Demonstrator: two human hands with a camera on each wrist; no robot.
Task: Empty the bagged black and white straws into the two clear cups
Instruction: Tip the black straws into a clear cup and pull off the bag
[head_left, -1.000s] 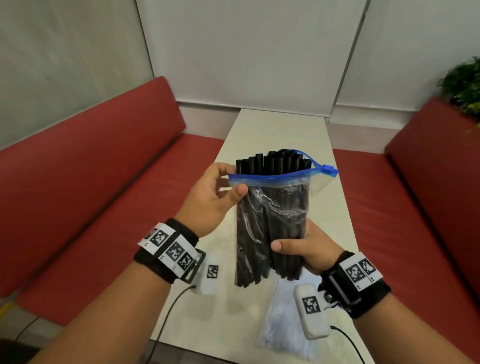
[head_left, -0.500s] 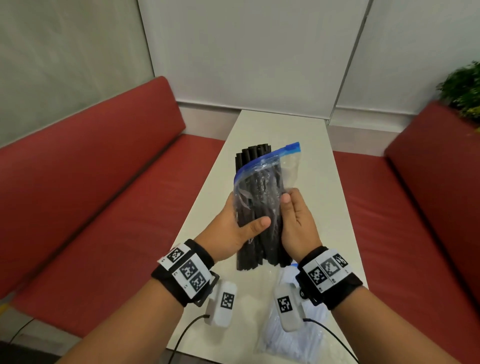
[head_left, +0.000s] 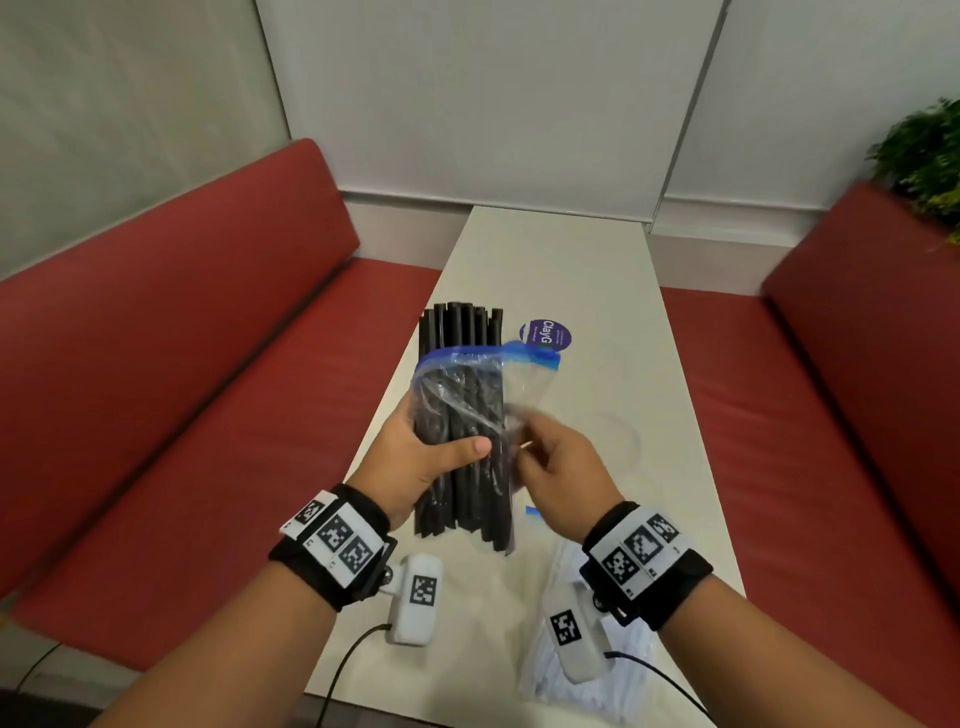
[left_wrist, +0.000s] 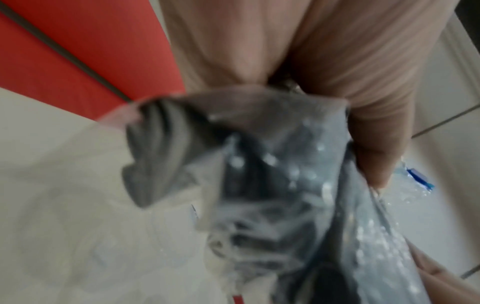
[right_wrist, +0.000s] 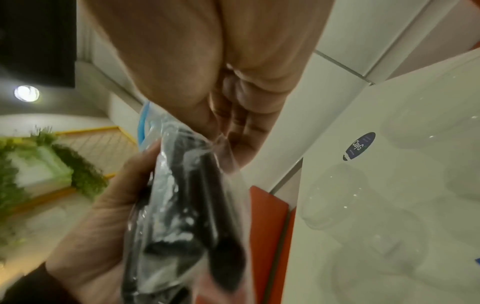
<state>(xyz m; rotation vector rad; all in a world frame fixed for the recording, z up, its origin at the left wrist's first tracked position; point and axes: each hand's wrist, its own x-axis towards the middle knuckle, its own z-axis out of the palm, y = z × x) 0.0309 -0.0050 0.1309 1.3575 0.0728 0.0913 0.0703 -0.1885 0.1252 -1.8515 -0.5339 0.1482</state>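
A clear zip bag (head_left: 524, 384) with a blue zip strip is held upright over the white table (head_left: 561, 260). Black straws (head_left: 462, 325) stick out above its open mouth. My left hand (head_left: 447, 441) grips the bundle through the film, thumb across the front; the left wrist view shows this blurred (left_wrist: 272, 185). My right hand (head_left: 524, 452) pinches the loose film at the bag's right side (right_wrist: 221, 142). A bag of white straws (head_left: 587, 670) lies on the table under my right wrist. Faint clear cups (right_wrist: 335, 195) stand on the table right of the bag.
A round purple sticker (head_left: 545, 332) sits on the table beyond the bag. Red benches (head_left: 182, 389) run along both long sides. A plant (head_left: 930, 150) stands at the far right. Cables trail from my wrist cameras over the near table edge.
My right hand has come off the straw bundle and moved to the loose film on the right. The black straws now stick out further above the blue zip. My left hand keeps its grip.
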